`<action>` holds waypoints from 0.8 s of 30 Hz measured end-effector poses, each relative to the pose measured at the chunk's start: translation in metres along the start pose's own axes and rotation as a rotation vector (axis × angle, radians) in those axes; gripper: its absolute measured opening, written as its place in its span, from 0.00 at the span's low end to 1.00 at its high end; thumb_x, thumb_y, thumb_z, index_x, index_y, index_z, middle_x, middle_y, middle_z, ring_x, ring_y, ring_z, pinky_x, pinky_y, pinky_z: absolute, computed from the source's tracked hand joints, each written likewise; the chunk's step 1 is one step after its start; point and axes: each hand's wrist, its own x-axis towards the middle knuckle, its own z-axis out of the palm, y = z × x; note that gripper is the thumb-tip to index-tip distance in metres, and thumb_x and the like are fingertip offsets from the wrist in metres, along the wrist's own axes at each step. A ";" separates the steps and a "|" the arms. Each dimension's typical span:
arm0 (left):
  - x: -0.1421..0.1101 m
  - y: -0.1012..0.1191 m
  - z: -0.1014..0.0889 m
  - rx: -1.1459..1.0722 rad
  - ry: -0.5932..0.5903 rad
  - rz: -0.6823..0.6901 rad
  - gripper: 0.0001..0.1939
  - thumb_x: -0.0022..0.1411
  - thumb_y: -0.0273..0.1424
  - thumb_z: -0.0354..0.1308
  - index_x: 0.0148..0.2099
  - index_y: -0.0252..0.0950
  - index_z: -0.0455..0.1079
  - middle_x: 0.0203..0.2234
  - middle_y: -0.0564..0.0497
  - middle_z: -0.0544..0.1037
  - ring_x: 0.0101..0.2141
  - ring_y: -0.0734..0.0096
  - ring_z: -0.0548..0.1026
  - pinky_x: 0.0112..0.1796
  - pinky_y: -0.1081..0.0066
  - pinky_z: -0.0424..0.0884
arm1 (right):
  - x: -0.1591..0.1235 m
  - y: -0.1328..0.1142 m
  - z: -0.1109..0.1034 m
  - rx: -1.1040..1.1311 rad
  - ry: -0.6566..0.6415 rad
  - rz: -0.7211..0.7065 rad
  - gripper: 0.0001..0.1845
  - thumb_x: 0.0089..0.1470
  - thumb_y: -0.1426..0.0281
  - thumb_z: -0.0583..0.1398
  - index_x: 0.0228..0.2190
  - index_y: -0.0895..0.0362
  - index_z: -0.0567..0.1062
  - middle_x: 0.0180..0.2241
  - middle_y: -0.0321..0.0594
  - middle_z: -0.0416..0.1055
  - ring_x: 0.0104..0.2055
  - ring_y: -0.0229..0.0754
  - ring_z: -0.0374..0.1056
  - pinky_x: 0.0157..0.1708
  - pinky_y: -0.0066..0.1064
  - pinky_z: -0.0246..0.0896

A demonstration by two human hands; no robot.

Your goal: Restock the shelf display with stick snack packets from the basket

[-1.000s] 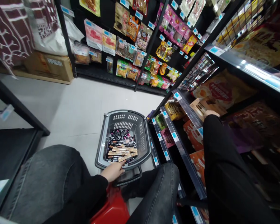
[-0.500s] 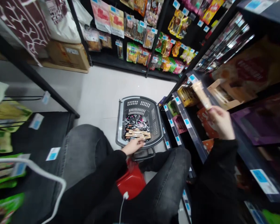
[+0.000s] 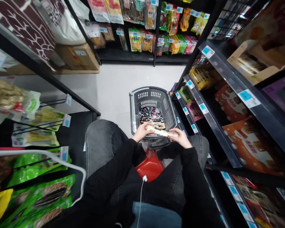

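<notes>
2 hands [image 3: 141, 133] [image 3: 182, 139] on 1 slim pale packet [image 3: 161, 132] near the basket [image 3: 173, 115].

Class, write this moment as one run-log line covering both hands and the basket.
left hand: holding one end of pale packet | right hand: holding its other end | basket: on floor, small packets inside

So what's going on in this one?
A person's left hand and right hand hold a slim pale packet by its two ends, near the close side of a gray basket. Small dark and tan packets lie inside it. An open carton stands on the right-hand shelf.
</notes>
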 end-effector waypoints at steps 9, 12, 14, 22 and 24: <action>-0.004 0.006 0.006 0.083 0.069 0.000 0.21 0.39 0.35 0.68 0.33 0.30 0.66 0.20 0.50 0.77 0.23 0.64 0.77 0.28 0.64 0.77 | -0.002 0.011 -0.020 0.331 0.107 0.032 0.19 0.37 0.65 0.67 0.33 0.60 0.72 0.27 0.39 0.74 0.28 0.41 0.73 0.35 0.39 0.71; -0.005 0.007 0.005 0.101 0.093 0.033 0.19 0.39 0.37 0.68 0.30 0.30 0.66 0.21 0.51 0.77 0.22 0.65 0.77 0.26 0.65 0.76 | -0.004 0.012 -0.021 0.339 0.033 0.056 0.20 0.38 0.65 0.66 0.34 0.59 0.71 0.26 0.38 0.74 0.28 0.42 0.73 0.34 0.40 0.71; -0.004 0.006 0.003 0.106 0.100 0.036 0.19 0.39 0.37 0.68 0.29 0.31 0.66 0.20 0.51 0.76 0.22 0.65 0.76 0.24 0.66 0.76 | -0.004 0.011 -0.021 0.328 0.009 0.047 0.21 0.37 0.65 0.67 0.35 0.59 0.70 0.27 0.38 0.75 0.28 0.43 0.73 0.33 0.40 0.71; 0.001 0.000 0.000 0.092 0.126 -0.085 0.14 0.44 0.33 0.66 0.29 0.32 0.65 0.18 0.51 0.76 0.21 0.66 0.76 0.23 0.69 0.74 | -0.004 0.007 -0.020 0.043 0.047 0.108 0.19 0.34 0.61 0.67 0.28 0.62 0.75 0.22 0.40 0.74 0.24 0.42 0.72 0.28 0.35 0.70; 0.002 0.001 -0.001 0.082 0.141 -0.123 0.12 0.46 0.31 0.64 0.28 0.31 0.65 0.19 0.51 0.76 0.22 0.67 0.77 0.24 0.70 0.74 | -0.003 0.009 -0.019 -0.130 0.040 0.058 0.18 0.37 0.60 0.65 0.29 0.61 0.77 0.22 0.40 0.74 0.24 0.41 0.70 0.26 0.32 0.68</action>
